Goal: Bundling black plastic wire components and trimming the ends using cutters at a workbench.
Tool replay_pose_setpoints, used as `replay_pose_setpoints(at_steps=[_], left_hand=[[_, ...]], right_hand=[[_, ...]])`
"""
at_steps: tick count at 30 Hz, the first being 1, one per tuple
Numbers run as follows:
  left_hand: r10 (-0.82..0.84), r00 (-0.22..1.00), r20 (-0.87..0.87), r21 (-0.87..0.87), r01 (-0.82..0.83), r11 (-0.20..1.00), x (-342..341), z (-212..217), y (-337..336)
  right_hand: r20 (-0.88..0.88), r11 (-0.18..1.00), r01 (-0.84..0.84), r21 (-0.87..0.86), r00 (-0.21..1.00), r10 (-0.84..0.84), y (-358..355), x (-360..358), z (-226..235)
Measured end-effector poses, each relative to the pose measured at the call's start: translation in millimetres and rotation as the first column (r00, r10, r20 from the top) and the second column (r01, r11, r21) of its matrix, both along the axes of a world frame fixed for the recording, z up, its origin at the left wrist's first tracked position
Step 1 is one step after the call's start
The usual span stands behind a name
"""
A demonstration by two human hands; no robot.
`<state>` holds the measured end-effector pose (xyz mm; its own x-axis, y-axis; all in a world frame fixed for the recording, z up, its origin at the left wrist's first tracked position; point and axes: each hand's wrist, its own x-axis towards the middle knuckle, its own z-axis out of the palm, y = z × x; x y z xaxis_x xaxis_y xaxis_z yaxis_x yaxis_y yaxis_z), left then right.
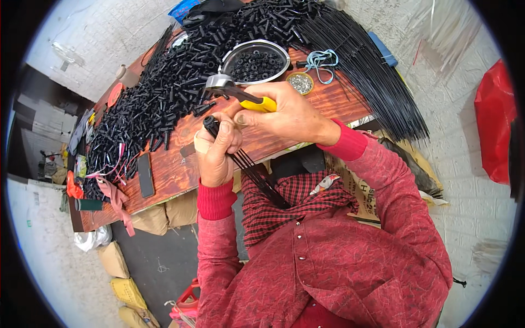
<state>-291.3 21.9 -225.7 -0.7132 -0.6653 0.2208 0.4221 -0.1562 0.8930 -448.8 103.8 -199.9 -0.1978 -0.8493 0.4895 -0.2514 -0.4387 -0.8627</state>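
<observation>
My right hand (292, 109) is closed around the yellow grip of a hammer (221, 82) with a silver head and a dark shaft. The hammer head is raised above my left hand (220, 148). In my left fist is a bundle of thin black rods (257, 177), with a black round-ended plastic piece (210, 124) at its top, by my thumb. The rods slant down toward my lap, over a red and black checked cloth (260, 218). The two hands are close together, right fingers near the left ones. A small yellow-rimmed dish of metal bits (301, 83) sits beyond my right hand.
A heap of black plastic parts (191, 74) covers much of the wooden table (169, 183). An oval metal tray (227, 56) holds black rings. Long black rods (366, 71) lie at the right, beside blue cord (322, 60). A dark phone-like slab (145, 175) lies near the front edge.
</observation>
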Motion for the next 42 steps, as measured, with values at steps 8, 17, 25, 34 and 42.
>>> replay_pose_setpoints(at_steps=[8,17,25,34,42], left_hand=[[-0.095,0.995,-0.04,-0.015,0.095,0.995,-3,-5,0],[-0.056,0.995,-0.079,-0.004,0.056,0.998,-8,-10,2],[0.007,0.992,-0.126,0.004,-0.007,1.0,-13,0,13],[0.009,0.993,-0.119,-0.022,-0.012,1.0,-14,-1,16],[0.012,0.995,-0.104,-0.006,-0.013,1.0,-15,-2,15]], right_hand=[[-0.495,0.974,-0.024,-0.227,0.864,-0.094,-2,-21,20],[-0.4,0.998,0.041,-0.055,0.915,-0.059,6,-9,13],[0.386,0.937,-0.286,0.202,0.902,0.193,1,-1,14],[0.404,0.946,-0.253,0.202,0.902,0.155,1,1,11],[0.384,0.935,-0.259,0.242,0.911,0.152,0,-1,9]])
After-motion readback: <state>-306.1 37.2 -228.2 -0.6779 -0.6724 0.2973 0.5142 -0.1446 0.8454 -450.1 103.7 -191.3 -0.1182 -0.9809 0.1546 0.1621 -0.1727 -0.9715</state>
